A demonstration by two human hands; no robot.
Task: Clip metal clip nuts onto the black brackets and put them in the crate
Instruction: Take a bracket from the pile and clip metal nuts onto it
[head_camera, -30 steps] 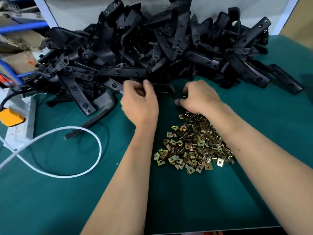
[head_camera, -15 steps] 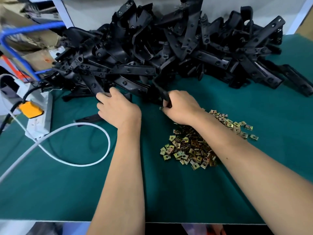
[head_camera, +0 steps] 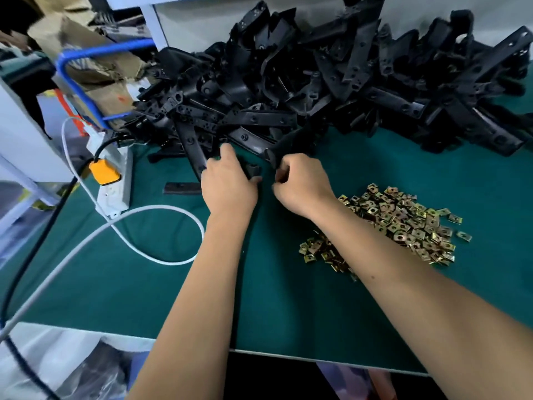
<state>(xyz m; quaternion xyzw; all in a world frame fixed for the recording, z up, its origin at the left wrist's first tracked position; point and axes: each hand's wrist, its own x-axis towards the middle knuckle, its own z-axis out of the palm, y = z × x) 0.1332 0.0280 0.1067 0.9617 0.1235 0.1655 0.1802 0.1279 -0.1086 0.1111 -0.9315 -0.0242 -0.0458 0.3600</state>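
- the left hand (head_camera: 229, 184) lies knuckles up at the near edge of the bracket pile (head_camera: 331, 82), its fingers curled round a black bracket (head_camera: 253, 170) whose short end sticks out past the thumb.
- the right hand (head_camera: 301, 184) sits just beside it, a narrow gap between the two, fingers curled and pinching the near end of another dark bracket (head_camera: 291, 142) that runs up and back into the pile.
- whether a clip nut is between the right fingers cannot be told; they hide whatever is there.
- the pile fills the back of the green mat (head_camera: 288, 298), against a pale wall, stretching from the left side to the right edge.
- the clip nuts (head_camera: 403, 223) lie in a loose brass-coloured heap on the mat, right of the hands; the right forearm crosses over the heap's near-left part.
- one flat black strip (head_camera: 181, 188) lies alone on the mat, just left of the left hand.
- a white power strip (head_camera: 114, 180) lies at the left of the mat, with an orange plug (head_camera: 103, 173) in it and a black cord leading off.
- a white cable (head_camera: 161, 235) loops across the mat near the left forearm.
- a blue bar (head_camera: 86, 62) stands at the far left beside brown cardboard.
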